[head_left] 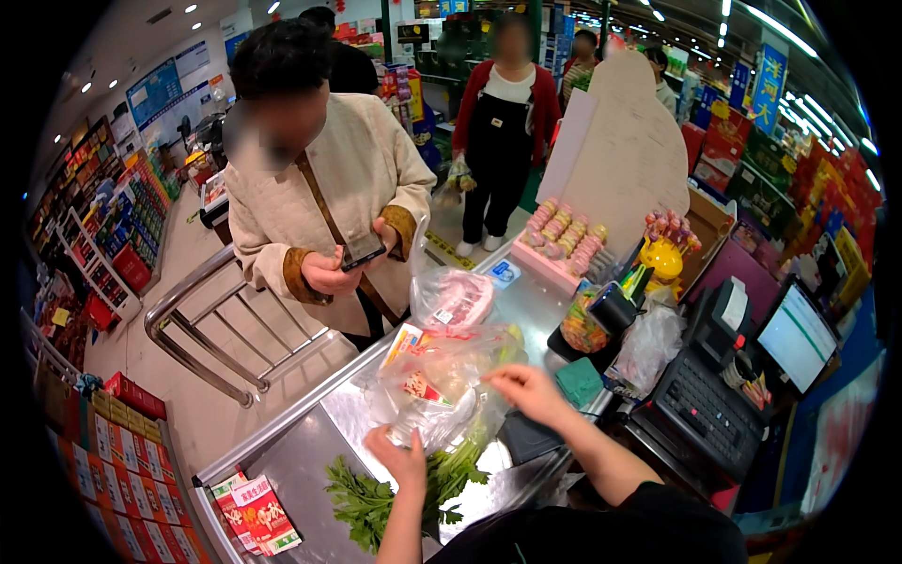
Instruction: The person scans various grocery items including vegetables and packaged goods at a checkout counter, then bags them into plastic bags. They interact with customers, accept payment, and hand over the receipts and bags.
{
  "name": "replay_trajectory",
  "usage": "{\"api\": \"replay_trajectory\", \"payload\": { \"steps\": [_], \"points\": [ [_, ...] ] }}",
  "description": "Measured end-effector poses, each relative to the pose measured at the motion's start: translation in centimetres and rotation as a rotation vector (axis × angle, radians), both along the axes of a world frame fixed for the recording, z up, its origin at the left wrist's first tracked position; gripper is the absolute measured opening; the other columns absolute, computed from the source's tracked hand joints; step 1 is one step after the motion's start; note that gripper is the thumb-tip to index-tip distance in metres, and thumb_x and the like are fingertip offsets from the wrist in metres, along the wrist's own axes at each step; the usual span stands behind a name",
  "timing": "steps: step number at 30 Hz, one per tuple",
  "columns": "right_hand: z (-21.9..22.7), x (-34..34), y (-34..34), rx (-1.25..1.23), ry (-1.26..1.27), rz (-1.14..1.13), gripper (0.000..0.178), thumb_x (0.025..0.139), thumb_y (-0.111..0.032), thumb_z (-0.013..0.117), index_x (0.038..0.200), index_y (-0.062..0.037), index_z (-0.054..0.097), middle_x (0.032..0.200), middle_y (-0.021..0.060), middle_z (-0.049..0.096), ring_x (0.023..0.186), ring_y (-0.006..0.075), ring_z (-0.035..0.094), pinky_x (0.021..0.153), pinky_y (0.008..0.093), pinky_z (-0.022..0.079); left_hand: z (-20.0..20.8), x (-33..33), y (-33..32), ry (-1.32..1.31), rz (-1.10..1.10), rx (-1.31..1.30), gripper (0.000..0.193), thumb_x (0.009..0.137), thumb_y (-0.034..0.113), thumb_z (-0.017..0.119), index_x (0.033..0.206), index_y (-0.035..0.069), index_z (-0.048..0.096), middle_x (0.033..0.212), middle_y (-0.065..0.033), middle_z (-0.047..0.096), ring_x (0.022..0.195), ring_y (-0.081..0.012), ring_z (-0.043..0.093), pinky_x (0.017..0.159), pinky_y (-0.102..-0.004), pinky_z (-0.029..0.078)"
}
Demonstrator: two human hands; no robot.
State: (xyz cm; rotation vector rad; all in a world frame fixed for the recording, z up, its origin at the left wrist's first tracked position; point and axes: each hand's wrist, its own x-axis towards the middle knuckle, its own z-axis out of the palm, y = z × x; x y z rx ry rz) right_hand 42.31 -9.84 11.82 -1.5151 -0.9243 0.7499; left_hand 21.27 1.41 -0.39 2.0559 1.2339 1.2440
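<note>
A clear plastic bag (449,371) lies crumpled on the metal counter, with a red, white and yellow package (425,387) showing through it. My right hand (531,390) pinches the bag's right side between thumb and fingers. At the bag's near edge is my left hand (402,459), its thumb and fingers apart; I cannot make out anything held in it. Leafy celery (362,503) lies below and partly behind my left wrist, its stalks running up beside the bag. Past the bag, raw meat (462,299) sits in another clear bag.
Red and white packets (258,515) lie at the counter's near left. A person across the counter holds a phone (364,256). To the right stand a candy display (567,240), a scanner (613,305), a keyboard (700,423) and a monitor (797,336). A metal rail (202,324) borders the aisle.
</note>
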Motion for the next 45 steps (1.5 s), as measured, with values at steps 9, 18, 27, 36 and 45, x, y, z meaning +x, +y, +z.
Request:
{"api": "replay_trajectory", "payload": {
  "steps": [9, 18, 27, 36, 45],
  "points": [
    [-2.4, 1.3, 4.0, 0.015, -0.377, 0.006, 0.031, 0.079, -0.018, 0.066, 0.109, -0.0104, 0.06, 0.096, 0.0089, 0.053, 0.084, 0.0197, 0.055, 0.073, 0.0311, 0.042, -0.3, -0.7, 4.4, -0.408, -0.296, -0.778, 0.009, 0.081, 0.005, 0.056, 0.09, 0.003, 0.057, 0.071, 0.0006, 0.054, 0.065, -0.0093, 0.05, 0.069, -0.0236, 0.041],
    [-3.0, -2.5, -1.5, -0.236, -0.775, -0.334, 0.076, 0.069, -0.03, 0.072, 0.134, -0.0129, 0.036, 0.123, 0.0144, 0.04, 0.115, 0.0301, 0.038, 0.096, 0.0464, 0.025, 8.8, 2.2, 5.4, -0.253, -0.082, -0.136, 0.04, 0.07, 0.003, 0.053, 0.109, 0.004, 0.049, 0.109, -0.0102, 0.046, 0.104, -0.023, 0.045, 0.086, -0.034, 0.036],
    [-4.9, 0.0, -2.0, -0.124, -0.358, -0.449, 0.05, 0.069, 0.001, 0.056, 0.118, -0.006, 0.045, 0.097, 0.0117, 0.053, 0.071, 0.0254, 0.058, 0.059, 0.0324, 0.047, 4.3, 18.0, 19.2, 0.27, -0.399, -0.151, 0.051, 0.073, 0.019, 0.064, 0.119, 0.002, 0.05, 0.115, -0.0194, 0.05, 0.103, -0.0305, 0.053, 0.09, -0.0366, 0.042],
    [-7.3, 0.8, -4.5, -0.05, -0.17, -0.372, 0.017, 0.073, -0.001, 0.059, 0.09, 0.0007, 0.054, 0.072, 0.0101, 0.055, 0.06, 0.0175, 0.055, 0.055, 0.0278, 0.044, -3.7, 27.4, 25.7, -0.064, -0.521, -0.718, 0.049, 0.076, 0.023, 0.07, 0.112, -0.004, 0.052, 0.107, -0.0143, 0.059, 0.094, -0.0217, 0.057, 0.079, -0.0332, 0.046],
    [-7.7, 1.5, -3.6, -0.075, 0.013, -0.313, 0.009, 0.076, -0.001, 0.059, 0.085, 0.0009, 0.056, 0.066, 0.0037, 0.057, 0.055, 0.0068, 0.051, 0.05, 0.0229, 0.04, -2.8, 30.7, 21.0, 0.24, -0.47, -0.435, 0.025, 0.082, 0.024, 0.057, 0.091, 0.003, 0.066, 0.082, -0.015, 0.065, 0.076, -0.0259, 0.06, 0.067, -0.0381, 0.047]
  ]
}}
